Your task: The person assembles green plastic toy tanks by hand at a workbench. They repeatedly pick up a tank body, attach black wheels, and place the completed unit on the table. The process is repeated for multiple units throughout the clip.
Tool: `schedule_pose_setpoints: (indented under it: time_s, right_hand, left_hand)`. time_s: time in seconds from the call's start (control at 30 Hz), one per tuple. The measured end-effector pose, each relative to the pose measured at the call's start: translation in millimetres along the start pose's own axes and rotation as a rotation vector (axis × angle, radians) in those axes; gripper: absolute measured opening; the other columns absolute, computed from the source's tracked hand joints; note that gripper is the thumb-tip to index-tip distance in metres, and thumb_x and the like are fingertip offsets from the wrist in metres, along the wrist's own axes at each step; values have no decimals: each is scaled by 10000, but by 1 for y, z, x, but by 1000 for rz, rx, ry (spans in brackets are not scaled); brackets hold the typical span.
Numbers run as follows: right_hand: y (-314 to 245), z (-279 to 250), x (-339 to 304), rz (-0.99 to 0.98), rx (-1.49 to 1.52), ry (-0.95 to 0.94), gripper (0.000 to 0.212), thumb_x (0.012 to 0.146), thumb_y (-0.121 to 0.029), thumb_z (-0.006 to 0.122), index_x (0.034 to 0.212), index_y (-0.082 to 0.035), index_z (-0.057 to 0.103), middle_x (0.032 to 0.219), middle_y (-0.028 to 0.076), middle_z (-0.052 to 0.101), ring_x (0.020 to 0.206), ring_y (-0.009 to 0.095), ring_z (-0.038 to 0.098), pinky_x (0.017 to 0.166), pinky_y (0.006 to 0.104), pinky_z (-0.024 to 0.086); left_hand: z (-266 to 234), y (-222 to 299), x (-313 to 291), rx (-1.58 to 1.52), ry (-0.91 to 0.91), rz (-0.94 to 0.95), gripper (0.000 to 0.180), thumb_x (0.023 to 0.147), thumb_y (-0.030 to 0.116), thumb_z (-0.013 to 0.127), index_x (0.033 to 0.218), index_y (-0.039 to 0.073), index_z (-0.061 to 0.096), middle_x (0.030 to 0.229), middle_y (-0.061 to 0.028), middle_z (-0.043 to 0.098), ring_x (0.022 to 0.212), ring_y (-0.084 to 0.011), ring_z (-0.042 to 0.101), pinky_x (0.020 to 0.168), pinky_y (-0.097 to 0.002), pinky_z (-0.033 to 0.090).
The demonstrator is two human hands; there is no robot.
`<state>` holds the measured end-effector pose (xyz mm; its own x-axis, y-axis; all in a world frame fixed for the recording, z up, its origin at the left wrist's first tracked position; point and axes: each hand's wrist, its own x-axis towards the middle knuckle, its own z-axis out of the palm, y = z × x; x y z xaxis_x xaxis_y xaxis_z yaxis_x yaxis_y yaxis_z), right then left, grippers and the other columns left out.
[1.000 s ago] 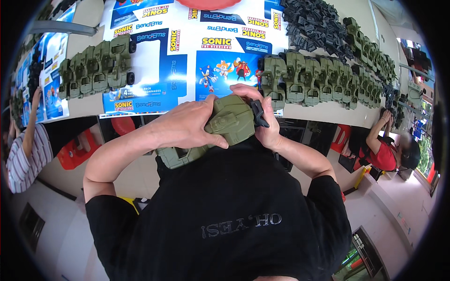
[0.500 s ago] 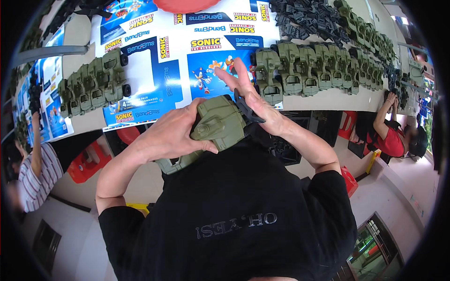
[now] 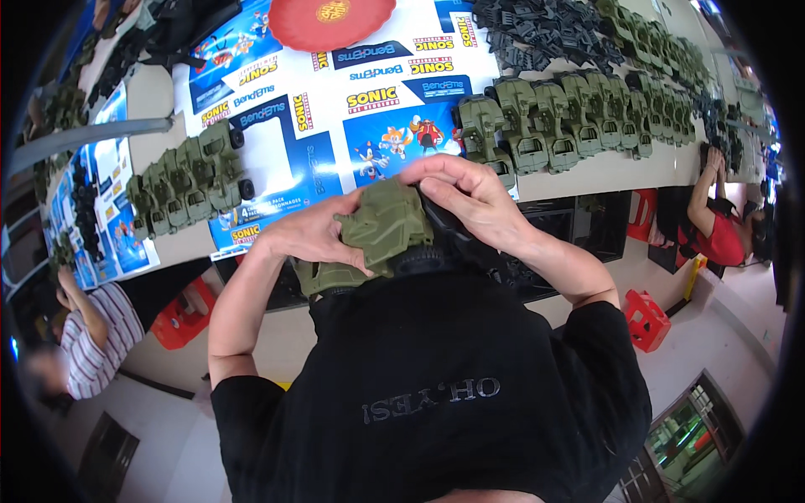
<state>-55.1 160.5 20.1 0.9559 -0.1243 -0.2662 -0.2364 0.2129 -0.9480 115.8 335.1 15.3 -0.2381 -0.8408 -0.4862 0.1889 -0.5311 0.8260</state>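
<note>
An olive-green toy vehicle body (image 3: 384, 220) is held tilted in front of my chest. My left hand (image 3: 306, 233) grips it from the left, thumb on the near side and fingers around the far side. A black wheel (image 3: 419, 260) shows at its near edge. My right hand (image 3: 480, 201) is closed on a black plastic part (image 3: 443, 220) against the vehicle's right end, fingertips curled over the far side and thumb pressing on it. The fingers hide much of this part and how it meets the body.
Rows of similar green toy vehicles stand on the table at right (image 3: 579, 117) and left (image 3: 184, 180). Loose black parts (image 3: 545, 38) are heaped behind. Printed sheets (image 3: 327, 126) cover the tabletop, with a red plate (image 3: 331, 21) at the back. Co-workers sit left (image 3: 105, 335) and right (image 3: 721, 226).
My right hand's raised, spread fingers have come down and closed over the black part at the vehicle's right end. My left hand keeps its hold. The view has shifted slightly.
</note>
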Motion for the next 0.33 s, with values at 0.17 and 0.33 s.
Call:
schedule_pose_setpoints:
  time_s: [0.17,0.33]
  right_hand:
    - [12,-12,10,-9,186,159,194,983,-215,408,1018,-49,502,971,55,603,953,109,546,803,269,425]
    - [17,2,2,294,602,231,271,975,-278,422,1136,-72,493,1200,41,498,1077,138,463,846,313,424]
  left_hand:
    - [-7,-11,7,71,-64,-24,966,637,150,831,1394,17,246,1185,-84,539,1065,-129,507,922,-298,427]
    - [-14,-21,2,347,-28,135,966,667,168,817,1409,21,217,1242,-110,497,1056,-122,503,929,-303,424]
